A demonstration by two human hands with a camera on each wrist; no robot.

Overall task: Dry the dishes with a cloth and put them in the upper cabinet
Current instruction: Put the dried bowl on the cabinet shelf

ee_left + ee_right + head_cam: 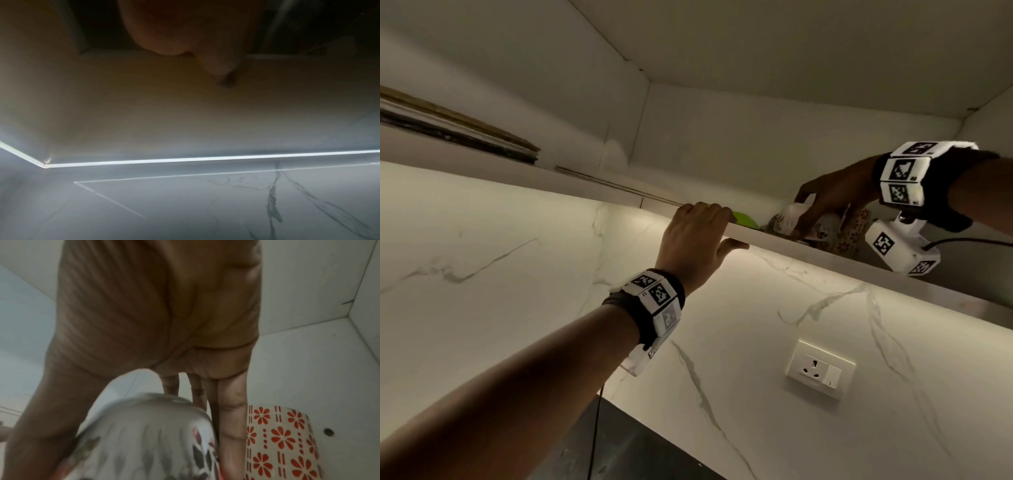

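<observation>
Patterned cup (144, 439) between right fingers (232, 410)

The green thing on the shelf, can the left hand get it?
Probably yes. The left hand grips the shelf edge, and the green thing sits just behind its fingers with nothing visible between them.

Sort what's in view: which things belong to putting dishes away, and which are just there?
Job:
- right hand gripping a patterned cup
- flowered cup beside it
- cabinet shelf
- left hand holding the shelf edge

Just there:
- wall socket
- green item on the shelf
</observation>
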